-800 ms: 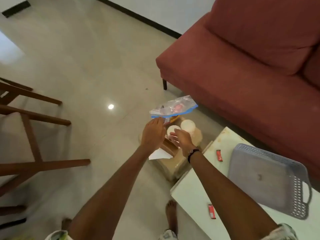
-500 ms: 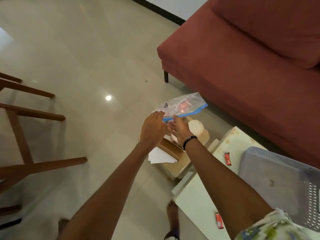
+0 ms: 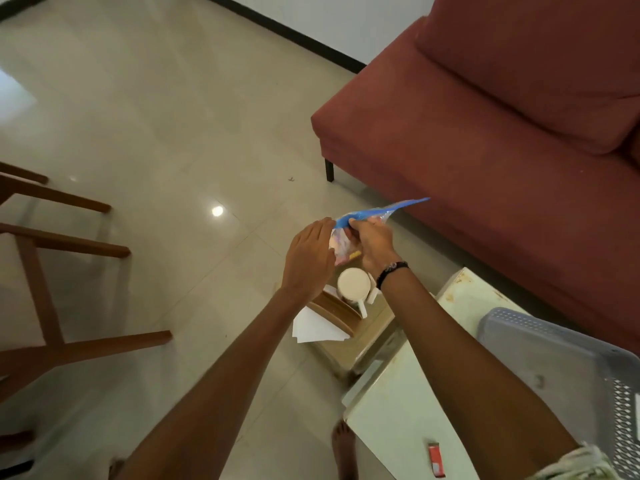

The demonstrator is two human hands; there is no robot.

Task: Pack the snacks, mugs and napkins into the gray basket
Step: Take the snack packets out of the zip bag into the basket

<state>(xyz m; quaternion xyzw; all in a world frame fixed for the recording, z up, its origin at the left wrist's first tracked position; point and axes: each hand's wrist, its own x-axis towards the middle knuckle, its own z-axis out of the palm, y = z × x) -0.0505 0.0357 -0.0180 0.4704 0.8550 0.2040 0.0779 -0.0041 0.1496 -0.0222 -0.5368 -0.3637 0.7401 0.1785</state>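
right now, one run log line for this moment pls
stage: snack bag lifted | right hand: gripping zip bag | left hand: at bag's edge | mug, napkins: unpacked | gray basket: no packed items visible

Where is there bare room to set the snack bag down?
The gray basket looks bare inside. The white table is free between the basket and its near edge, apart from a red packet. The low stand is crowded: a mug, a wooden holder, napkins.

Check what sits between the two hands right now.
Head view: a clear zip bag with a blue seal strip sits between the left hand and right hand; the right hand pinches its seal end.
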